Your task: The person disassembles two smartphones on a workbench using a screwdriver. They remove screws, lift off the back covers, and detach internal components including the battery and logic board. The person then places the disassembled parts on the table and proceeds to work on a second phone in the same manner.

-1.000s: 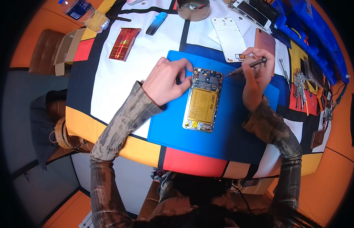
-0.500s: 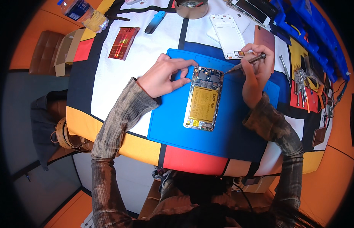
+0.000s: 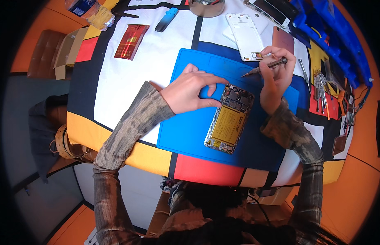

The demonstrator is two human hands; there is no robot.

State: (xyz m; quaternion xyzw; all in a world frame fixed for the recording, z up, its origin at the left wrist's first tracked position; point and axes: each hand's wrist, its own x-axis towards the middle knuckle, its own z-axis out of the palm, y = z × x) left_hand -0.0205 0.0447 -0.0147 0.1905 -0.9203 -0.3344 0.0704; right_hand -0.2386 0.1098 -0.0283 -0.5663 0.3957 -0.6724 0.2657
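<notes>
An opened smartphone [image 3: 240, 97] lies tilted on the blue work mat [image 3: 186, 136], its circuit board bare at the top and a yellow battery [image 3: 227, 125] below. With thumb and forefinger, my left hand [image 3: 190, 90] grips the phone's upper left edge. My right hand [image 3: 276, 79] is closed round a slim screwdriver [image 3: 275, 63] held like a pen. Its tip points left, above the mat and just beyond the phone's top end, apart from it.
Past the mat lie a white phone frame [image 3: 244, 34], a pink phone cover [image 3: 283, 38] and a white phone [image 3: 271, 12]. Several screwdrivers [image 3: 320, 92] rest at right beside blue bins [image 3: 320, 41]. A red packet [image 3: 131, 42], a blue lighter [image 3: 166, 19] and a bottle [image 3: 90, 14] are at left.
The phone has moved right and toward me, turning clockwise, with my left hand following on its edge. The screwdriver tip, earlier at the phone's upper right corner, is now beyond its top.
</notes>
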